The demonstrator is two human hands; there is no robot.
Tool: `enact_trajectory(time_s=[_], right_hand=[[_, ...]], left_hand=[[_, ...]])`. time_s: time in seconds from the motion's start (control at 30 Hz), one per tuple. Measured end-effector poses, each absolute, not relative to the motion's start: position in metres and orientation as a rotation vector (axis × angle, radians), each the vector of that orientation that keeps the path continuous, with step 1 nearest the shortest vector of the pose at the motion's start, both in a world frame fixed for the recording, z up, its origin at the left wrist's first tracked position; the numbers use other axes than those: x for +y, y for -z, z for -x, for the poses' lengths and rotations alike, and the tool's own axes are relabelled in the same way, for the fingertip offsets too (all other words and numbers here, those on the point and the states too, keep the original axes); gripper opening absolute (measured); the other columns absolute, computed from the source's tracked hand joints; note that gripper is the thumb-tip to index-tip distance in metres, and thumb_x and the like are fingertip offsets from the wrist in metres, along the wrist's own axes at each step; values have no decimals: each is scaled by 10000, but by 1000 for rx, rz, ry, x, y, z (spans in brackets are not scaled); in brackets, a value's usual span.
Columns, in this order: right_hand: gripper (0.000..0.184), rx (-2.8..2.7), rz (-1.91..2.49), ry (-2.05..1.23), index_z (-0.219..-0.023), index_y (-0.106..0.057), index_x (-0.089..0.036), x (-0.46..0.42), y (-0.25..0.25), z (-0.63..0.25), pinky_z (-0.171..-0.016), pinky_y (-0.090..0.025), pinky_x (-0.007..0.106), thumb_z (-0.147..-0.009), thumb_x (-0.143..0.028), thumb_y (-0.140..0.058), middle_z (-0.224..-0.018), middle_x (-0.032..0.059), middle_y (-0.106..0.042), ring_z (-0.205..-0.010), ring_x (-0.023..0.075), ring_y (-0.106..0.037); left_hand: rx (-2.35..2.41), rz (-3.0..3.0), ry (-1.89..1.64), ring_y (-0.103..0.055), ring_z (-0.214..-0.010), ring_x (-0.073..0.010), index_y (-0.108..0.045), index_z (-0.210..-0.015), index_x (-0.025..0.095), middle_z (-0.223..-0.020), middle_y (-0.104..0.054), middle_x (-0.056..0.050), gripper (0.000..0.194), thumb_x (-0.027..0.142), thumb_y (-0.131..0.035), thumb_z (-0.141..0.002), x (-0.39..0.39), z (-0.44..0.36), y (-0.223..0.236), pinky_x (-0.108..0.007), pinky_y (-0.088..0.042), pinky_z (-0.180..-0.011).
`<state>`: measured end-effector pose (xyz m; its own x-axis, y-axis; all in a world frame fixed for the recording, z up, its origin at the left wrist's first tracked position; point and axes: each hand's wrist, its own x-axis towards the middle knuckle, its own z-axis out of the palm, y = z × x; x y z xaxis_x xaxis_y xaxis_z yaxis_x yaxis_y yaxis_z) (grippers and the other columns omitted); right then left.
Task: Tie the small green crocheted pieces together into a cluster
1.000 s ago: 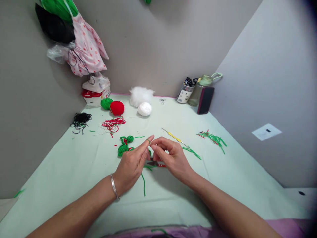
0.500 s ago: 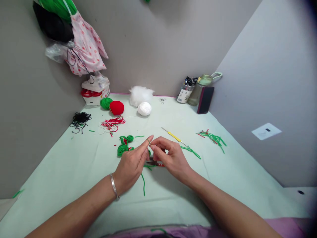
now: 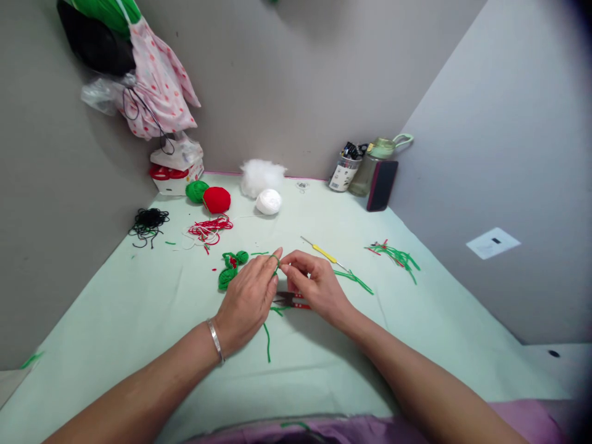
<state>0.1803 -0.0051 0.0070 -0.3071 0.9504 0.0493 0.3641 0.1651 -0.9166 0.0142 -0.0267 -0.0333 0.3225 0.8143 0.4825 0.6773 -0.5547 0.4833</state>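
A strand of green yarn (image 3: 276, 266) loops around the index finger of my left hand (image 3: 247, 296). That hand's fingers are pressed together, back upward, and a silver bangle circles its wrist. My right hand (image 3: 317, 283) is closed, thumb and index finger pinching the yarn close to the left fingertips. Small red-handled thread snips (image 3: 287, 300) lie below, between the two hands. Just left of my left hand sit green crocheted pieces (image 3: 227, 277) with red bits. A yellow-handled crochet hook (image 3: 324, 253) rests beyond my right hand, by green yarn scraps (image 3: 354, 280).
At the back stand balls of green (image 3: 197, 192), red (image 3: 217, 200) and white yarn (image 3: 269, 201), with white stuffing (image 3: 263, 177). Tangled black yarn (image 3: 148, 226) lies left, yarn cuttings (image 3: 398, 259) right. A phone (image 3: 382, 185) leans near a bottle (image 3: 363, 176) and pen cup (image 3: 345, 172).
My left hand has turned slightly and its fingers have drawn closer together, showing more of the green loop. The snips between the hands are more exposed. The view has shifted slightly.
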Motion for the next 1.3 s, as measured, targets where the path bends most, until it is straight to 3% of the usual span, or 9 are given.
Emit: enact_trajectory(time_s=[0.23, 0.33, 0.47, 1.3], right_hand=[[197, -1769, 1240, -1139, -855, -665, -175, -4, -5, -180, -534, -366, 234, -906, -311, -533, -563, -39, -543, -510, 108, -453], [197, -1745, 1245, -1167, -858, -664, -171, -4, -5, -179, -528, -366, 231, -901, -320, -541, -560, -40, -541, -501, 106, -455], [203, -1753, 1248, -1211, -857, -662, -169, -3, -4, -180, -514, -357, 228, -903, -322, -537, -542, -44, -535, -481, 103, -448], [236, -1626, 1170, -1454, -798, -637, -162, 6, 6, -182, -442, -265, 220, -839, -393, -611, -468, -69, -475, -428, 81, -349]], left_hand=[[1479, -2473, -1022, -501, -1282, -287, -510, -1396, 140, -1422, -545, -163, 418, 155, -380, -1000, -29, -14, 29, -499, -414, -1060], [1461, -2533, -1032, -344, -1458, -300, -520, -1369, 131, -1518, -466, -171, 407, 125, -377, -988, -29, -14, 31, -550, -314, -1163], [1455, -2577, -1006, -200, -1542, -305, -505, -1378, 114, -1579, -402, -177, 429, 92, -374, -970, -28, -15, 34, -590, -223, -1219], [1450, -2651, -866, -145, -1558, -336, -489, -1428, 136, -1619, -338, -189, 550, 25, -407, -895, -26, -9, 36, -651, -210, -1212]])
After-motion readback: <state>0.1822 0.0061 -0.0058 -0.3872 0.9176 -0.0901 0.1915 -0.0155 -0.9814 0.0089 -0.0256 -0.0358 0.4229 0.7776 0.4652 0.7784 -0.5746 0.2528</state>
